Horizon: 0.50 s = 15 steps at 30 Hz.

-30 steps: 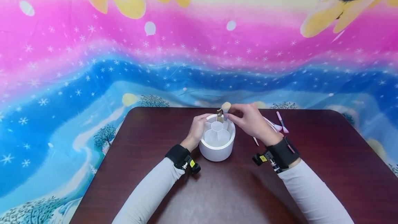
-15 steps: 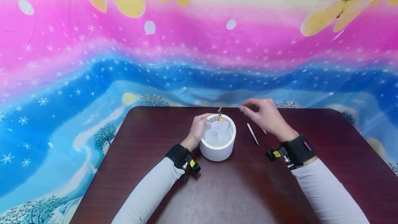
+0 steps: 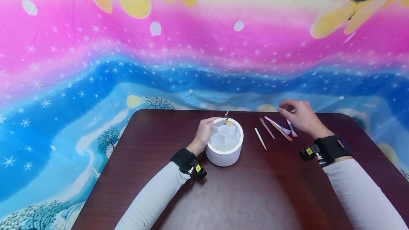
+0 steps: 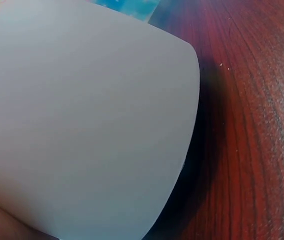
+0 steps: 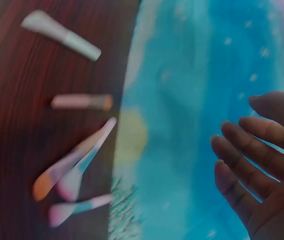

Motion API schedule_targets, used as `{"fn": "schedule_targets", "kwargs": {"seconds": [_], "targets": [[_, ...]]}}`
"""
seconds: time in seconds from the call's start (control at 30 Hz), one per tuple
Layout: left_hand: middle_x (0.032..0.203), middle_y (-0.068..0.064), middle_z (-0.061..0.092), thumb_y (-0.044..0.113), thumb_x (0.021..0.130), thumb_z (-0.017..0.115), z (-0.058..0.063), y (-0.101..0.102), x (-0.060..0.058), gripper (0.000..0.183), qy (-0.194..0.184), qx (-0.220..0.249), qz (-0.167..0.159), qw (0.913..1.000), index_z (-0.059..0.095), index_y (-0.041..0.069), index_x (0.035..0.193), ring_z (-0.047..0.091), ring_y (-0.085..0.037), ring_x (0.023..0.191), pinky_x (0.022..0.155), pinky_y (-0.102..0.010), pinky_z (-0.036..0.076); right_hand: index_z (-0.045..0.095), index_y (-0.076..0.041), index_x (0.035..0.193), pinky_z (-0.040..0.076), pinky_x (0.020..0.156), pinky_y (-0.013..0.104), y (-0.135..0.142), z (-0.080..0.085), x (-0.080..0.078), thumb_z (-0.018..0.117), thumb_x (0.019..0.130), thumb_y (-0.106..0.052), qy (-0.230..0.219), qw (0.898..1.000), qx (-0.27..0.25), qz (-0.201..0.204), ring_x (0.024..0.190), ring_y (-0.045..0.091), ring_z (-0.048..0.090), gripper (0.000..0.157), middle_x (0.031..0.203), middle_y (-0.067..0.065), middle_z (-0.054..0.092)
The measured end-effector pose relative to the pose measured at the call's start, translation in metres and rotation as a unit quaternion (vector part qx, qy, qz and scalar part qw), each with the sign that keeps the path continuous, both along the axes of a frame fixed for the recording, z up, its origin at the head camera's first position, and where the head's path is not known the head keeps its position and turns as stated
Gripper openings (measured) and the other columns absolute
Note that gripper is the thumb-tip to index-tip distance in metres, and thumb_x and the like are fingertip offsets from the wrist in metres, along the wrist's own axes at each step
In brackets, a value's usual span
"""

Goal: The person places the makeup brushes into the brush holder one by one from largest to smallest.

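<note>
My left hand [image 3: 202, 135] grips the left side of a white round divided makeup brush holder [image 3: 223, 156]. Its petal-like compartments surround a small central cup. At the back of the holder a thin gold piece [image 3: 227, 116] sticks up beside a beige brush head [image 3: 229, 124]. In the left wrist view the holder's smooth wall [image 4: 92, 115] fills most of the picture, hiding most of that hand. My right hand [image 3: 300, 115] hovers over the table's far right part, past the loose brushes. The right wrist view shows its fingers [image 5: 251, 155] spread and loosely bent, holding nothing.
Several makeup brushes lie right of the holder: a white one [image 3: 260, 138], a pinkish-brown one [image 3: 267, 128], a crossed pair [image 3: 278, 127] and a pink-and-blue one [image 3: 291, 128]. Behind the dark wooden table [image 3: 166, 134] hangs a colourful printed cloth [image 3: 204, 56].
A second ago my right hand pinched a beige-headed brush above the holder. The brush now sits low in it, and the hand has moved away right. My left hand stays put.
</note>
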<state>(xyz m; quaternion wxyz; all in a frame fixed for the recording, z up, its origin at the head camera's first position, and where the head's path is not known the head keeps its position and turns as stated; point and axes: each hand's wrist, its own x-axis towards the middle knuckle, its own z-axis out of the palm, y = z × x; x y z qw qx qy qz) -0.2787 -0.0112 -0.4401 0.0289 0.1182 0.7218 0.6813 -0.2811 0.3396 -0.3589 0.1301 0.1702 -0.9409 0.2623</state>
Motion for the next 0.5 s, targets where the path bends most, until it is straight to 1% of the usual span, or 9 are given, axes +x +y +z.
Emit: {"fn": "schedule_targets", "kwargs": {"seconds": [0.07,0.13,0.23,0.3,0.4,0.43,0.5], "targets": [[0.133,-0.016,0.067,0.005,0.095,0.034,0.001,0.0,0.0,0.05,0.0,-0.002,-0.001,1.0,0.067,-0.002,0.131,0.061,-0.029,0.126,0.109,-0.044,0.047,0.071,-0.001,0.115,0.052,0.081,0.057,0.009,-0.008,-0.004,0.063,0.101,-0.014,-0.012,1.0,0.009,0.0,0.099,0.04,0.066,0.021,0.11,0.021,0.072],[0.133,-0.016,0.067,0.005,0.095,0.034,0.0,-0.001,0.0,0.05,0.001,-0.008,0.001,1.0,0.067,-0.002,0.131,0.061,-0.029,0.126,0.109,-0.044,0.047,0.07,0.001,0.116,0.053,0.079,0.057,0.017,-0.018,-0.009,0.064,0.1,-0.009,-0.022,0.999,0.028,0.001,0.097,0.04,0.066,0.02,0.109,0.023,0.071],[0.132,-0.015,0.067,0.005,0.095,0.034,0.0,-0.001,-0.001,0.05,0.0,-0.014,0.008,0.9999,0.068,-0.001,0.131,0.061,-0.028,0.125,0.109,-0.044,0.047,0.069,0.004,0.117,0.053,0.076,0.055,0.029,-0.034,-0.019,0.065,0.096,-0.005,-0.031,0.996,0.085,0.008,0.093,0.038,0.066,0.023,0.109,0.024,0.069],[0.132,-0.015,0.068,0.006,0.096,0.034,0.0,0.0,-0.001,0.049,-0.004,-0.011,0.011,0.9999,0.068,-0.001,0.13,0.062,-0.028,0.125,0.108,-0.044,0.048,0.069,0.005,0.118,0.053,0.075,0.056,0.036,-0.044,-0.025,0.064,0.092,-0.001,-0.033,0.99,0.135,0.007,0.094,0.038,0.064,0.027,0.111,0.025,0.067],[0.13,-0.015,0.069,0.006,0.095,0.035,0.0,0.001,-0.001,0.048,-0.006,-0.001,0.012,0.9999,0.069,-0.001,0.129,0.063,-0.028,0.123,0.107,-0.042,0.048,0.068,0.004,0.122,0.053,0.075,0.06,0.047,-0.058,-0.031,0.063,0.085,0.004,-0.044,0.978,0.203,-0.005,0.099,0.042,0.063,0.036,0.12,0.026,0.062],[0.13,-0.015,0.069,0.005,0.095,0.035,0.0,0.001,-0.001,0.048,-0.009,0.003,0.012,0.9999,0.069,-0.001,0.129,0.063,-0.028,0.123,0.107,-0.042,0.049,0.069,0.003,0.122,0.053,0.076,0.061,0.05,-0.063,-0.032,0.064,0.084,0.005,-0.048,0.974,0.221,-0.008,0.102,0.044,0.062,0.039,0.123,0.026,0.06],[0.129,-0.016,0.069,0.005,0.095,0.036,-0.001,0.002,-0.002,0.047,-0.009,0.011,0.013,0.9998,0.07,-0.002,0.128,0.063,-0.027,0.123,0.107,-0.041,0.049,0.068,0.003,0.124,0.053,0.078,0.064,0.055,-0.07,-0.034,0.069,0.081,0.005,-0.063,0.967,0.246,-0.009,0.108,0.048,0.06,0.044,0.129,0.028,0.056]]}}
